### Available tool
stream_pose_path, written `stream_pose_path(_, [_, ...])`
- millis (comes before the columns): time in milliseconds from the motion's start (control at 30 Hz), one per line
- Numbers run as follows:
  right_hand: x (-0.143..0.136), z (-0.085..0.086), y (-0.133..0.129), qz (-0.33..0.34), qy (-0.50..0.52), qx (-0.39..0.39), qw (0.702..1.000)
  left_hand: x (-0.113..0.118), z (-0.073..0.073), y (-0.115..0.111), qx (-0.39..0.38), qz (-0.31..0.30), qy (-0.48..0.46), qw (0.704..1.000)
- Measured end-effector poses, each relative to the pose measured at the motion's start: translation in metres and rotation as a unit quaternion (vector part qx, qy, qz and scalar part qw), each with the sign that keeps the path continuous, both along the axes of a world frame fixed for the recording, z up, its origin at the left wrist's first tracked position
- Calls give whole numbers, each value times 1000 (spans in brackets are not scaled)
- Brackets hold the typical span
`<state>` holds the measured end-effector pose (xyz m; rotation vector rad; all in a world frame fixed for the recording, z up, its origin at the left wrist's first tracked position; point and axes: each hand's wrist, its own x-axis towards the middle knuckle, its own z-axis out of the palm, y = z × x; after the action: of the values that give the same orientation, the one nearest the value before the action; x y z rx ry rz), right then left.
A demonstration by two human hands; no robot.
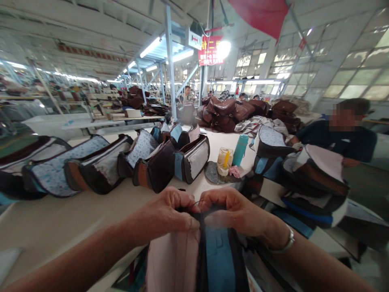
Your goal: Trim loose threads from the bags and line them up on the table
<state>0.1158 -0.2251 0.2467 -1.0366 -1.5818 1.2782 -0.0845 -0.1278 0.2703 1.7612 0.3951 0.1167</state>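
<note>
Right in front of me is a partly sewn bag (220, 259) with a blue and black side and a pale pink panel. My left hand (173, 211) pinches its dark top edge, thumb against curled fingers. Close beside it, my right hand (227, 211) grips the same edge in a like pinch. A thin dark strand (198, 202), perhaps thread or cord, shows between the fingertips. The fingers cover the exact spot they press on. A silver bracelet (288, 241) circles my right wrist.
Unfinished bags (154, 164) stand in a row along the white table (100, 219). Glue jars with a yellow brush (226, 159) and a teal bottle (240, 150) stand beyond my hands. More bags (316, 182) are stacked at right, near a seated person (343, 138). Brown bags (226, 111) lie heaped behind.
</note>
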Motion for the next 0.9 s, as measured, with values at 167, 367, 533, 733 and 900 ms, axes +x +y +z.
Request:
stream_pose_path(167, [-11, 4, 0, -22, -20, -4, 1000, -5, -1, -4, -1, 14, 5, 1000])
stream_pose_path(367, [-20, 5, 0, -65, -91, 37, 993, -13, -5, -4, 94, 55, 40, 993])
stream_pose_path(533, [-30, 1, -3, -130, -129, 97, 978, -18, -3, -8, 210, 70, 5, 975])
stream_pose_path(733, [-38, -7, -6, -143, -129, 198, 961, -25, -2, -10, 210, 73, -11, 975])
stream_pose_path(900, [-42, -9, -11, -116, -208, 327, 915, -35, 3, 4, 133, 13, 27, 991])
